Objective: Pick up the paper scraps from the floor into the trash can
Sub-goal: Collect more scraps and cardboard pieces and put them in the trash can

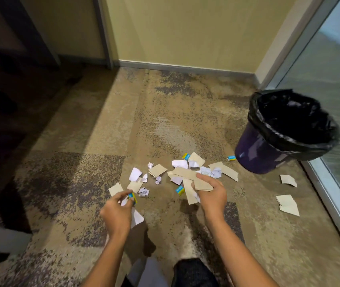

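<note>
Gathering is in hand: a small blue-and-yellow box (132, 197) is pinched in the left hand (116, 212), and flat beige card pieces (202, 184) are gripped in the right hand (211, 193). White and beige paper scraps (157, 169) lie scattered on the carpet. Next, both handfuls must be carried to the black-lined purple trash can (258, 150), whose contents cannot be made out.

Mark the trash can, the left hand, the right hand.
trash can (254, 150), head view, purple side wall.
left hand (115, 212), head view, back of hand.
right hand (212, 193), head view, back of hand.
</note>
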`<state>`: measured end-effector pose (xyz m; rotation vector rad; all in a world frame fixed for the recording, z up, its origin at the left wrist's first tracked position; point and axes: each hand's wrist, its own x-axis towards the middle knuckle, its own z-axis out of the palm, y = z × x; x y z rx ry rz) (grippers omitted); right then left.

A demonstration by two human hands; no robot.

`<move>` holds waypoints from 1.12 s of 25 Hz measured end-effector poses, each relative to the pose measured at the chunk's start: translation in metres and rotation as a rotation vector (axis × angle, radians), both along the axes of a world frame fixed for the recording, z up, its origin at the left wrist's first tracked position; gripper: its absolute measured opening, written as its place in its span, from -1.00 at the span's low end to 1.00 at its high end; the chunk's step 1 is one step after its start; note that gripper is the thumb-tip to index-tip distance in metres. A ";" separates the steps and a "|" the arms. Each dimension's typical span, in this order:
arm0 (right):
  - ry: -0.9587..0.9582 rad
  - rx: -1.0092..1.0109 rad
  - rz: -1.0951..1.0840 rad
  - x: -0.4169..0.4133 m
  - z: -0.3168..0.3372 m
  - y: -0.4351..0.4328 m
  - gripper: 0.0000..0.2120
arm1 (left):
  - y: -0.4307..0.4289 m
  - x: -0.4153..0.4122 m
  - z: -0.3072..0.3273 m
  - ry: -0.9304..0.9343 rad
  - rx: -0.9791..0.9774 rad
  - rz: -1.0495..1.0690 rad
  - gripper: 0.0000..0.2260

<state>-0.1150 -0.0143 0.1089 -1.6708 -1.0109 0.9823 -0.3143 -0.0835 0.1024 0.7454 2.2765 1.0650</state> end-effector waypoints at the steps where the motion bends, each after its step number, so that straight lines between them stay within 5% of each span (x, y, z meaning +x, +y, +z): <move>1: -0.008 0.022 -0.013 0.002 0.009 -0.003 -0.63 | -0.001 0.004 0.011 -0.001 0.027 -0.002 -0.82; 13: 0.116 0.192 -0.162 0.055 0.082 -0.026 -0.70 | 0.014 0.052 0.083 -0.091 0.261 -0.145 -0.84; 28: 0.398 0.133 -0.444 0.220 0.093 0.033 -0.71 | 0.124 0.238 0.115 -0.220 0.323 -0.449 -0.84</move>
